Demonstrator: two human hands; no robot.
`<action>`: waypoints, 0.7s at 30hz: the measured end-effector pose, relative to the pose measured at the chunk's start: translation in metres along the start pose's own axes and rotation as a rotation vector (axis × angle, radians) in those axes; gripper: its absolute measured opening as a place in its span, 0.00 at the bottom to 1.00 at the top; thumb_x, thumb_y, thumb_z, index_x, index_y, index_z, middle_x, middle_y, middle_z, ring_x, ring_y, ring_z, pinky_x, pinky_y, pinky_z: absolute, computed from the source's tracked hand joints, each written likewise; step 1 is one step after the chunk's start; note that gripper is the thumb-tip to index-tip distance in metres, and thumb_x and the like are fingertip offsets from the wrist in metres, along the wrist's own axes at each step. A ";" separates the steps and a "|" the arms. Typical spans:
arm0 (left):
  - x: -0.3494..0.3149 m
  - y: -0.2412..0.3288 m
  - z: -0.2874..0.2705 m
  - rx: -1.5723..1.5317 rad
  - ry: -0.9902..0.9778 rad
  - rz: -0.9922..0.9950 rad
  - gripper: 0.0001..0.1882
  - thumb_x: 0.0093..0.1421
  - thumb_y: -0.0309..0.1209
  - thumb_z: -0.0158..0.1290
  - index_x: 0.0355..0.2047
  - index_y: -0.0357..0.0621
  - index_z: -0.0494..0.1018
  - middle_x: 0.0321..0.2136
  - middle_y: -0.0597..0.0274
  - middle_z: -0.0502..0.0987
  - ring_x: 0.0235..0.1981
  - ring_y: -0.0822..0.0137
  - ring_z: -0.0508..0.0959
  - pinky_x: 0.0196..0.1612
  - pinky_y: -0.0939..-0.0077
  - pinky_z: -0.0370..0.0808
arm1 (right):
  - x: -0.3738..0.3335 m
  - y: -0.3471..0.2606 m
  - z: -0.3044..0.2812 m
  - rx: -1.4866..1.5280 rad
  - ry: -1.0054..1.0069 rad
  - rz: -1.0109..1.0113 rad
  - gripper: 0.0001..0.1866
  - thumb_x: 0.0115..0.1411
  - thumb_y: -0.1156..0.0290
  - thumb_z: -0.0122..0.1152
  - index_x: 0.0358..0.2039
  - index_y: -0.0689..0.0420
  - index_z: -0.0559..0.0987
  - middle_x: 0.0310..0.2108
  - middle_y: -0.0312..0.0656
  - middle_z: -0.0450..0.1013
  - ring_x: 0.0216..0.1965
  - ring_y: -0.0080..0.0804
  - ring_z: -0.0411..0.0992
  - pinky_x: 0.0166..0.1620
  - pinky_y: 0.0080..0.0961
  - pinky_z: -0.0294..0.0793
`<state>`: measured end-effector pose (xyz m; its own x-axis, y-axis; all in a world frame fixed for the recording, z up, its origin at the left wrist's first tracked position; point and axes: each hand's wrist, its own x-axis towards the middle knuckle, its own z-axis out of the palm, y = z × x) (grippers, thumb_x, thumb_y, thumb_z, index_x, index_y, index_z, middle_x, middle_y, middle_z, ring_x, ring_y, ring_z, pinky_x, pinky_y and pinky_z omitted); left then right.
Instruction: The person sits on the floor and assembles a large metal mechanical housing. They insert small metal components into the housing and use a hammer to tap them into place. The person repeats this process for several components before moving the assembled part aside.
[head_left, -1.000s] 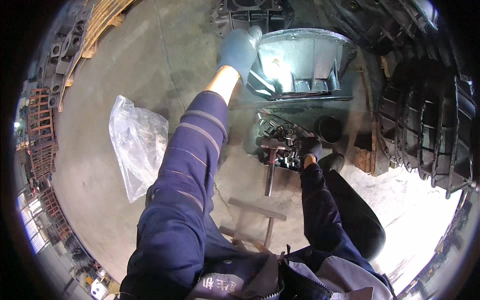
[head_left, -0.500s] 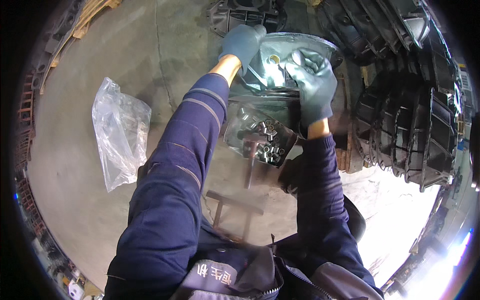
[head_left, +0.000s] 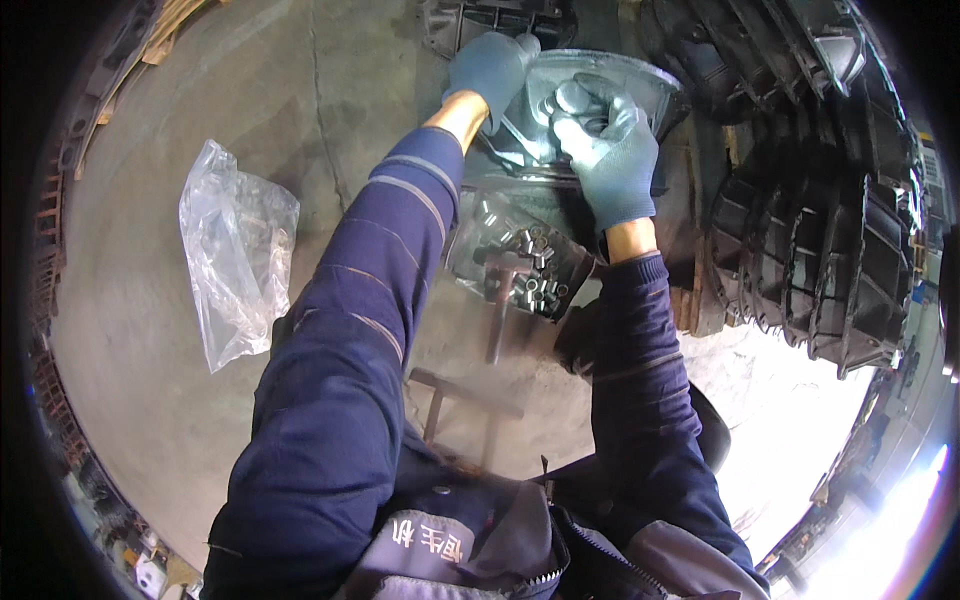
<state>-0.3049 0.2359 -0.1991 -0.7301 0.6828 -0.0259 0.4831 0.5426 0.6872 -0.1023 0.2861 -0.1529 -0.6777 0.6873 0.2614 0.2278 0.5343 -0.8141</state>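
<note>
While the left hand (head_left: 490,75), its fingers too hidden to judge, lies on the left edge of the metal housing (head_left: 632,80) beyond a box (head_left: 573,264) of metal sleeves (head_left: 541,246), the right hand (head_left: 612,150) curls narrowly before the housing, whether around anything I cannot tell.

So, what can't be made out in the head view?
Head view:
Right hand: whether it holds anything; the hand itself blocks the view.
Left hand: most fingertips, hidden behind the hand.
Metal sleeves: exact number; small, and hiding one another.
Dark top casting: far end, cut off by the upper edge.
</note>
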 end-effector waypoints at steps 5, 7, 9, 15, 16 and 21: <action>0.002 -0.004 0.007 -0.116 0.052 -0.007 0.32 0.67 0.51 0.41 0.36 0.30 0.81 0.37 0.28 0.79 0.44 0.33 0.80 0.49 0.46 0.75 | -0.055 0.005 0.006 -0.206 0.096 -0.131 0.24 0.52 0.68 0.70 0.52 0.53 0.82 0.44 0.47 0.81 0.45 0.47 0.80 0.49 0.40 0.80; -0.001 0.000 0.004 0.013 0.070 0.024 0.30 0.67 0.50 0.40 0.37 0.35 0.82 0.41 0.34 0.81 0.46 0.37 0.81 0.52 0.47 0.75 | -0.074 0.004 0.011 -0.160 0.233 -0.284 0.25 0.54 0.69 0.69 0.54 0.57 0.79 0.50 0.52 0.79 0.53 0.52 0.77 0.56 0.41 0.77; -0.004 0.005 -0.001 0.034 0.064 -0.014 0.30 0.67 0.49 0.40 0.37 0.35 0.82 0.41 0.33 0.81 0.46 0.37 0.81 0.51 0.47 0.75 | -0.077 0.003 0.014 -0.127 0.274 -0.267 0.26 0.55 0.71 0.69 0.55 0.58 0.76 0.50 0.53 0.78 0.51 0.53 0.77 0.55 0.42 0.77; -0.011 0.011 -0.009 0.002 0.007 -0.037 0.30 0.67 0.49 0.39 0.35 0.36 0.82 0.40 0.33 0.80 0.46 0.35 0.80 0.53 0.47 0.74 | 0.001 0.001 0.010 -0.239 0.182 -0.129 0.17 0.54 0.66 0.72 0.45 0.52 0.84 0.40 0.48 0.79 0.44 0.46 0.79 0.47 0.36 0.78; -0.010 0.009 -0.008 0.007 0.005 -0.022 0.30 0.67 0.49 0.39 0.36 0.36 0.82 0.41 0.33 0.80 0.46 0.35 0.80 0.53 0.46 0.74 | 0.014 0.000 0.011 -0.272 0.111 -0.087 0.17 0.53 0.65 0.73 0.44 0.53 0.85 0.39 0.48 0.80 0.43 0.47 0.79 0.46 0.36 0.78; 0.004 -0.006 0.005 0.236 0.024 0.252 0.34 0.67 0.55 0.45 0.36 0.30 0.81 0.36 0.30 0.80 0.42 0.33 0.81 0.48 0.46 0.77 | 0.004 0.008 0.020 -0.075 0.188 0.027 0.18 0.57 0.70 0.71 0.49 0.61 0.83 0.37 0.43 0.82 0.33 0.29 0.79 0.43 0.24 0.77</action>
<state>-0.3083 0.2382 -0.2066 -0.5836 0.7995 0.1422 0.7460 0.4587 0.4828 -0.1177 0.2834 -0.1683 -0.5295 0.7780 0.3381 0.3005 0.5447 -0.7829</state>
